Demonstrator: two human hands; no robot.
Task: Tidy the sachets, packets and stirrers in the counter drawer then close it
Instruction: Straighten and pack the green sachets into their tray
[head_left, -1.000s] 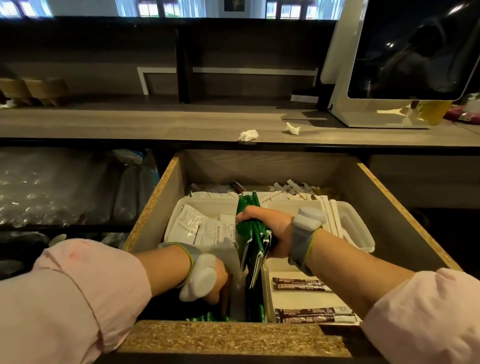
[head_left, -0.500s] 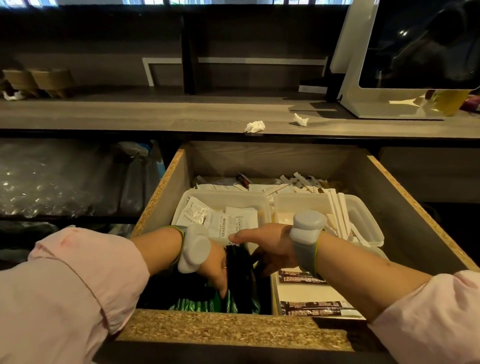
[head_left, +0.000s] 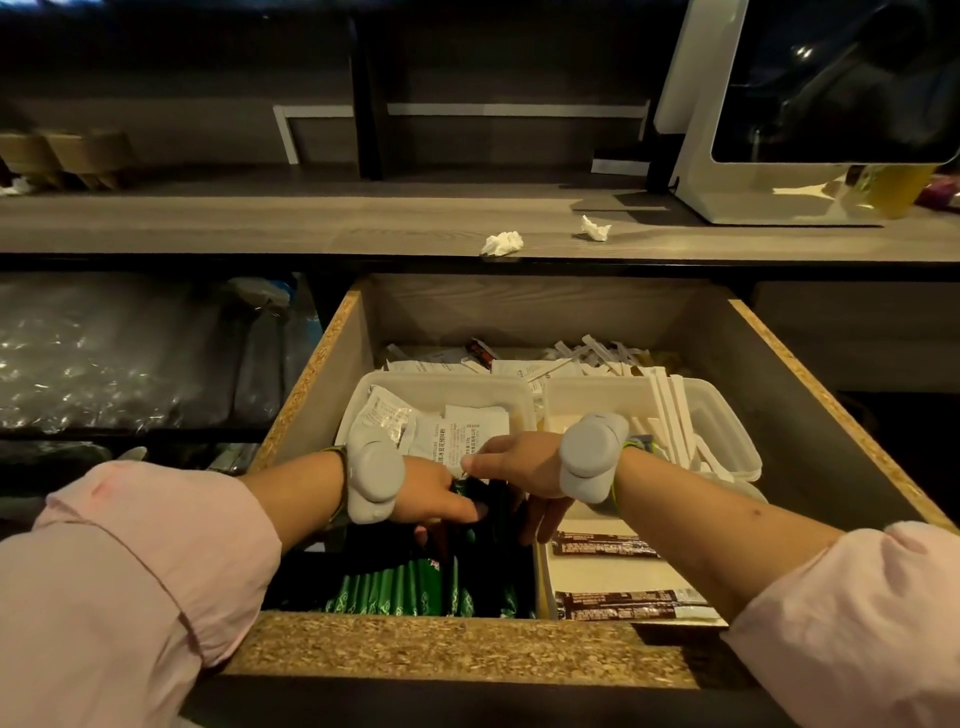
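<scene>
The wooden drawer (head_left: 317, 395) is pulled out below the counter. Its near left section holds a row of green packets (head_left: 395, 590) standing on edge. Both hands are in that section: my left hand (head_left: 434, 501) reaches down with its thumb and fingers touching the packet tops, and its fingertips are partly hidden. My right hand (head_left: 519, 470) is close beside it, with straight fingers pointing down against the packets. A clear tub (head_left: 441, 382) holds white sachets (head_left: 465, 431). A second tub (head_left: 727, 415) holds white stirrers (head_left: 670, 410). Two brown sachets (head_left: 605, 544) lie in the near right section.
Loose stirrers and sachets (head_left: 597, 353) are piled at the back of the drawer. Two crumpled tissues (head_left: 501, 243) lie on the counter (head_left: 260, 223), and a white screen terminal (head_left: 810, 114) stands at the right. Plastic-wrapped stock (head_left: 104, 358) fills the shelf to the left.
One second ago my right hand held a bunch of green packets upright above the drawer. It has since lowered them into the near left section and let go, and both hands now sit on the packets.
</scene>
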